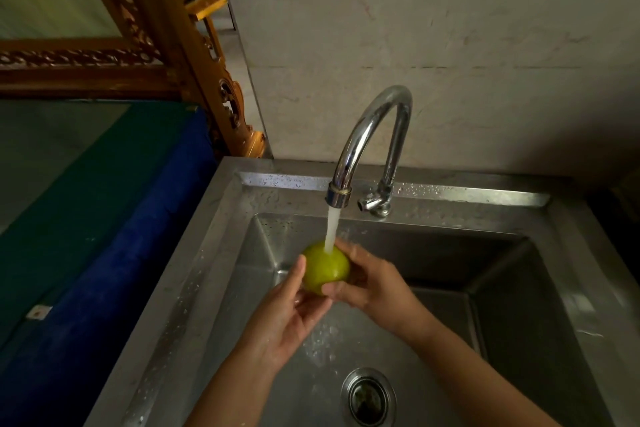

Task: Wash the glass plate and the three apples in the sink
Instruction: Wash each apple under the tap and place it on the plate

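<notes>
A green apple (325, 269) is held over the steel sink (221, 253), directly under the running stream of water from the chrome tap (370, 135). My left hand (287, 319) cups the apple from below and the left, thumb up along its side. My right hand (370, 282) grips it from the right, fingers wrapped around its far side and thumb at its lower front. Water splashes down onto the basin floor below the hands. The glass plate and the other apples are not in view.
The sink drain (369, 399) lies at the basin's near middle. The tap's handle (372, 203) sits at its base on the wet back ledge. A blue and green covered surface (104, 253) lies left of the sink, with a carved wooden frame (194, 55) behind it.
</notes>
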A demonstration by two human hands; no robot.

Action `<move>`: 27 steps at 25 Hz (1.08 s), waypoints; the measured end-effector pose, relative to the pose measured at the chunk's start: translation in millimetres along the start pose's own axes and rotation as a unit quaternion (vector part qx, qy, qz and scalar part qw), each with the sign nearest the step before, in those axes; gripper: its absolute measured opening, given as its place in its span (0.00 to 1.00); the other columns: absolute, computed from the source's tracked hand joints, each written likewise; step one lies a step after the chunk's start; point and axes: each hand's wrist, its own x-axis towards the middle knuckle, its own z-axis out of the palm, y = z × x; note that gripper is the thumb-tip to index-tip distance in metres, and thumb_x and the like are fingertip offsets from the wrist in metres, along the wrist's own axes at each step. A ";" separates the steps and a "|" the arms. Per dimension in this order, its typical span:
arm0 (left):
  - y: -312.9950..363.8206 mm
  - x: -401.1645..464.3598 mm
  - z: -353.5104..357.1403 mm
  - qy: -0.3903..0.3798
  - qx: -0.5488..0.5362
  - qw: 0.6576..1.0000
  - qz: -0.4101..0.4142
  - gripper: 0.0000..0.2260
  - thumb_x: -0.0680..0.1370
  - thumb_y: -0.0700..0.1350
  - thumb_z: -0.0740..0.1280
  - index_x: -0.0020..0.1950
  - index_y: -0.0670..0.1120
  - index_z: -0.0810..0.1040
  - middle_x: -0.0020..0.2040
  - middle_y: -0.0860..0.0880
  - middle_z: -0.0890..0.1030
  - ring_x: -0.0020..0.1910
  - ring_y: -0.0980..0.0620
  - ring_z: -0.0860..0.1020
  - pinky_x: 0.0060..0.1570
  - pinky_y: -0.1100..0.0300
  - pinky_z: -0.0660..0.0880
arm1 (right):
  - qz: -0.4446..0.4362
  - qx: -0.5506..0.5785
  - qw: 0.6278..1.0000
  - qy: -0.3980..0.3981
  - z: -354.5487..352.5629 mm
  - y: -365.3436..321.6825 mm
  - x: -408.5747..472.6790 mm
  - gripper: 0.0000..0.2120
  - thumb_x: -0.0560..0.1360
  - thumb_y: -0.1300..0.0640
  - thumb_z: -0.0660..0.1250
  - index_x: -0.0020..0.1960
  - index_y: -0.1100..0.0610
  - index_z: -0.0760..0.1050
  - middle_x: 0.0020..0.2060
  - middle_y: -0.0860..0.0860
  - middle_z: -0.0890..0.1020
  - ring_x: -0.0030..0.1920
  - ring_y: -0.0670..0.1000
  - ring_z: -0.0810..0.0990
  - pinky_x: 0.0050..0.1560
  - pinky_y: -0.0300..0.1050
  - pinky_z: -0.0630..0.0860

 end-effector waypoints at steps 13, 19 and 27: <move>11.8 -12.6 11.0 -0.002 -0.004 0.999 0.040 0.14 0.75 0.50 0.63 0.56 0.44 0.75 0.47 0.40 0.85 0.47 0.45 0.84 0.37 0.56 0.82 | -0.017 0.002 0.998 0.067 20.9 -10.1 -2.6 0.25 0.71 0.56 0.69 0.65 0.46 0.66 0.57 0.48 0.69 0.56 0.42 0.71 0.54 0.30 0.71; 16.5 -16.4 17.6 0.062 0.108 0.982 0.142 0.13 0.75 0.49 0.64 0.57 0.46 0.76 0.49 0.45 0.82 0.47 0.51 0.82 0.37 0.62 0.79 | -0.008 0.185 0.982 0.041 20.5 -14.5 2.3 0.15 0.75 0.50 0.61 0.61 0.51 0.70 0.40 0.51 0.77 0.34 0.48 0.77 0.33 0.40 0.76; 15.2 -16.6 19.0 -0.069 0.199 0.959 0.190 0.25 0.69 0.51 0.67 0.65 0.48 0.73 0.59 0.44 0.80 0.58 0.48 0.79 0.54 0.58 0.77 | 0.077 0.158 0.984 -0.003 23.2 -20.2 5.6 0.22 0.74 0.39 0.50 0.52 0.58 0.66 0.26 0.57 0.71 0.18 0.48 0.65 0.18 0.35 0.61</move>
